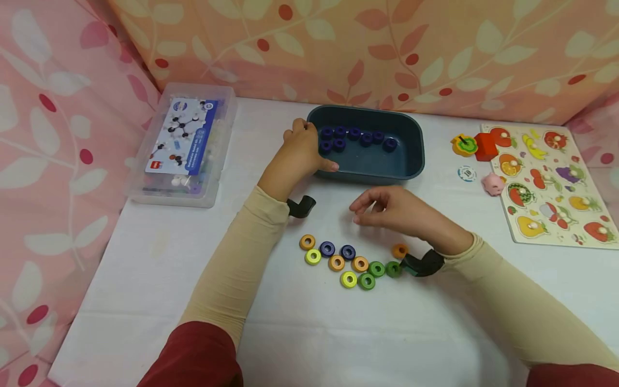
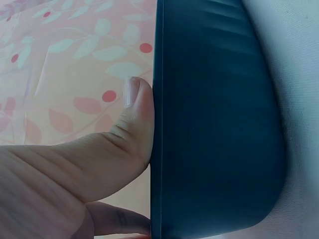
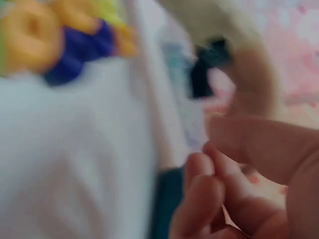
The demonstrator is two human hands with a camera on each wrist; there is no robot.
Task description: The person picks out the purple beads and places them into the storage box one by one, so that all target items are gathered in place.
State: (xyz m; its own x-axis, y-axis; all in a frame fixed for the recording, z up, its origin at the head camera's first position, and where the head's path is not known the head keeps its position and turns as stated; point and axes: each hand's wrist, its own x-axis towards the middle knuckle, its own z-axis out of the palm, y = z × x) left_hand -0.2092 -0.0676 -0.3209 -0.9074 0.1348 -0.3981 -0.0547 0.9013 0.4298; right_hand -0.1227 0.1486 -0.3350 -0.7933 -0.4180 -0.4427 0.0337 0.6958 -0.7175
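A dark teal plastic tub [image 1: 372, 174] stands on the table with several purple rings [image 1: 366, 140] inside, mostly along its far and left sides. My left hand [image 1: 302, 148] grips the tub's left end, thumb along the near rim; the left wrist view shows the thumb [image 2: 134, 119] against the rim. In front of the tub hovers my right hand [image 1: 394, 209], fingers loosely bent, no object visible between them. Below it lie loose rings: orange ring [image 1: 360, 264], yellow ring [image 1: 348, 279], green ring [image 1: 366, 281] and purple ring [image 1: 347, 252], among others. The right wrist view is blurred.
A clear case [image 1: 181, 142] with a molecule-picture label lies at left. On the right are a fruit puzzle board [image 1: 556, 185], a red block [image 1: 486, 147], a yellow-green toy [image 1: 465, 145], a pink pig figure [image 1: 493, 184] and a round token [image 1: 466, 173]. Floral cloth walls [image 1: 362, 54] border the table.
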